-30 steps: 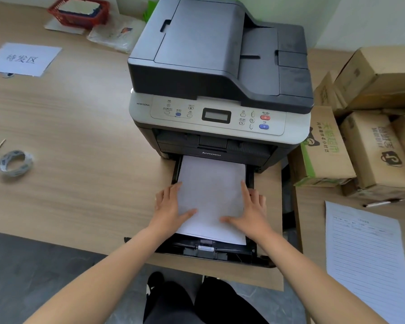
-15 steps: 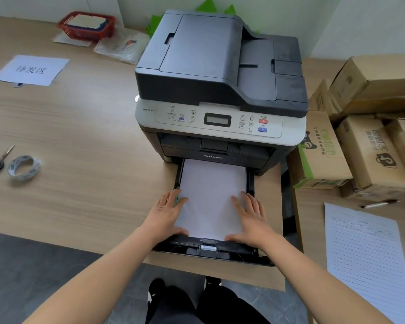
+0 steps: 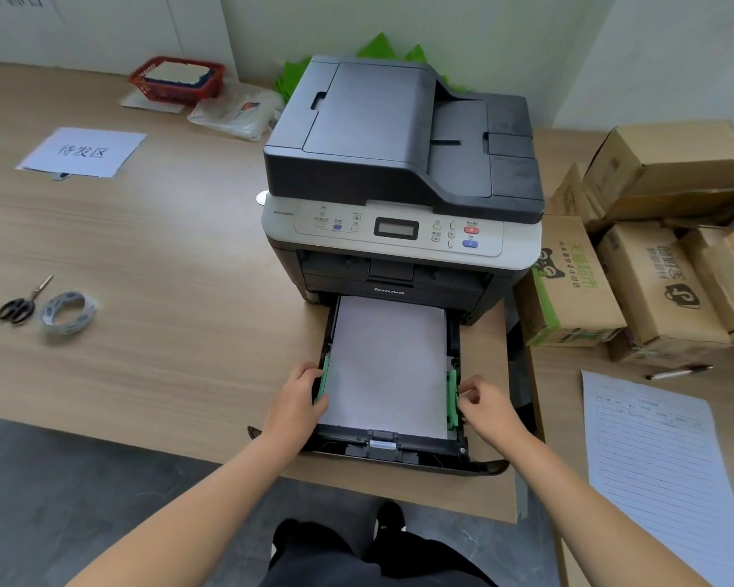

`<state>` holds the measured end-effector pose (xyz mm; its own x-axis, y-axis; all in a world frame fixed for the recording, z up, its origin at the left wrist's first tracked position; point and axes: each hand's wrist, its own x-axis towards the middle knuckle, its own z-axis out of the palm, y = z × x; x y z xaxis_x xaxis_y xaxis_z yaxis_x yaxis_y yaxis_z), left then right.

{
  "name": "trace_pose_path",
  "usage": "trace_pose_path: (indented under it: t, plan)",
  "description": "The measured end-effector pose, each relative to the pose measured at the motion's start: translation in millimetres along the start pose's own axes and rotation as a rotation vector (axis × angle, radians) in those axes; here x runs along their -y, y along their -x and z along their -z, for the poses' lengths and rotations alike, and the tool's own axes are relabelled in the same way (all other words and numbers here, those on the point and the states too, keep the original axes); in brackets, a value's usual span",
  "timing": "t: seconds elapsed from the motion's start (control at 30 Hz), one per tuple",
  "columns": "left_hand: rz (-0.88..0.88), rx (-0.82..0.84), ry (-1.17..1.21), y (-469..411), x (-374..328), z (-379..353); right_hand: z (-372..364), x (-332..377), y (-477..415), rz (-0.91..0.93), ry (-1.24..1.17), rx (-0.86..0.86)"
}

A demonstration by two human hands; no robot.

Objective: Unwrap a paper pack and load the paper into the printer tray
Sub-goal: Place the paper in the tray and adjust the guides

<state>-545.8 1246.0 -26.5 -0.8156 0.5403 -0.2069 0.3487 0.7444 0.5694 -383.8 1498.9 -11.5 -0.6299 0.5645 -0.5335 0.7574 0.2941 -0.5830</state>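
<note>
At counter's near edge, paper stack is seated in pulled-out tray. Left hand and right hand are pinched on green side guides. Guides should be snugged evenly, without bowing sheets.

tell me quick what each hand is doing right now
Left hand: closed on the left green paper guide.
Right hand: pinching the right green paper guide.

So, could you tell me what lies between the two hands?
In the head view, the paper stack in the tray lies between left hand and right hand.
</note>
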Motion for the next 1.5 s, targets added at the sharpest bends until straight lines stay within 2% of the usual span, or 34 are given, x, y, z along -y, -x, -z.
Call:
trace_pose_path:
  t: [0.17, 0.37, 0.47, 0.63, 0.77, 0.83, 0.9, 0.93, 1.0, 1.1, 1.2, 1.3, 1.33, 1.4, 1.5]
  plan:
    - [0.293, 0.045, 0.252, -2.7, -16.8, -4.3, -10.1, 9.6, 5.7, -0.097, -0.026, -0.018]
    - [0.426, 0.101, 0.556, -4.4, -19.0, -6.2, -27.8, 14.8, 15.9, -0.147, -0.089, -0.089]
    - [0.385, 0.134, 0.562, -0.2, -15.4, -1.6, -28.8, 13.4, 16.7, -0.142, -0.071, -0.118]
    - [0.237, 0.310, 0.332, 2.5, -12.1, 13.5, -24.4, 16.8, 21.4, -0.137, -0.072, -0.040]
    - [0.131, 0.402, 0.164, 9.6, -10.6, 24.6, -22.5, 23.6, 16.0, -0.262, -0.062, 0.051]
    - [0.074, 0.412, 0.109, 20.2, -9.4, 28.0, -27.5, 34.8, 18.2, -0.300, -0.060, -0.054]
    - [-0.036, 0.433, -0.095, 30.9, -5.9, 25.1, -31.7, 48.8, 25.5, -0.201, -0.080, -0.212]
    - [-0.084, 0.415, -0.212, 34.4, -3.8, 22.0, -33.4, 55.7, 30.6, -0.101, -0.105, -0.251]
    - [-0.168, 0.304, -0.370, 35.3, -0.1, 15.5, -36.1, 67.5, 41.6, 0.049, -0.138, -0.187]
    - [-0.293, 0.193, -0.488, 27.8, 0.8, 11.9, -30.2, 75.7, 50.6, 0.053, -0.279, 0.038]
    - [-0.239, 0.161, -0.425, 20.5, -3.2, 15.3, -18.0, 69.8, 56.4, -0.005, -0.320, 0.305]
    - [-0.169, 0.125, -0.377, 9.3, -11.4, 19.7, -13.3, 56.3, 58.4, -0.061, -0.143, 0.562]
    - [-0.160, 0.123, -0.366, 5.9, -14.4, 19.9, -13.9, 51.3, 57.9, -0.062, -0.039, 0.574]
    - [-0.169, 0.083, -0.350, 0.1, -15.4, 16.9, -16.6, 42.6, 54.4, -0.068, 0.145, 0.494]
    - [-0.301, -0.035, -0.136, 0.9, -13.1, 19.8, -18.8, 36.3, 51.7, -0.107, 0.169, 0.354]
